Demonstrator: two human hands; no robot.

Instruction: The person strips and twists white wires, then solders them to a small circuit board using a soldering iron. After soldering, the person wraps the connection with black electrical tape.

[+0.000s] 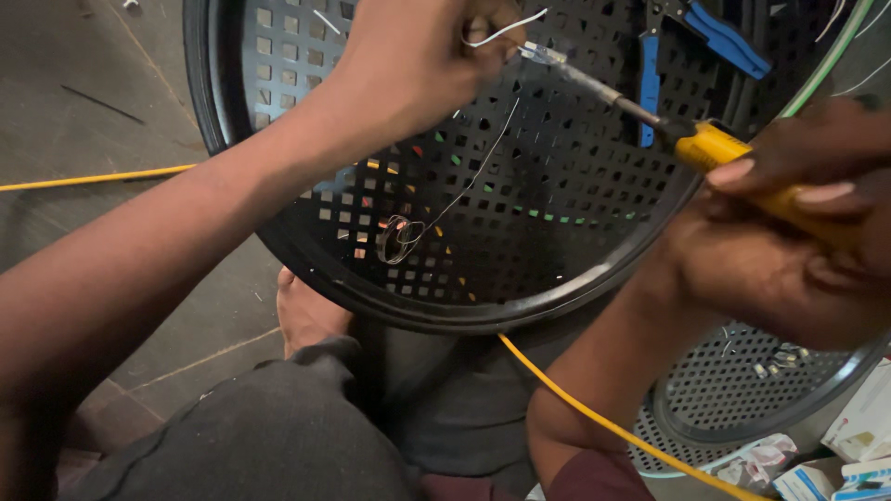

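Note:
My left hand (pixel 413 65) pinches a thin white wire (pixel 506 30) and a small clear connector (pixel 541 53) over a round black perforated tray (pixel 575 269). My right hand (pixel 789 232) grips the yellow handle of a soldering iron (pixel 733 153). Its metal shaft points up and left, with the tip touching the connector at my left fingertips. A thin strand of solder wire (pixel 464 186) hangs from my left hand down to a small coil (pixel 399 237) lying on the tray.
Blue-handled pliers (pixel 691 46) lie on the tray at top right. A yellow cable (pixel 603 422) runs across my lap and another crosses the floor at left. A second perforated tray (pixel 742 390) holding small parts sits at lower right, beside white cartons (pixel 858 436).

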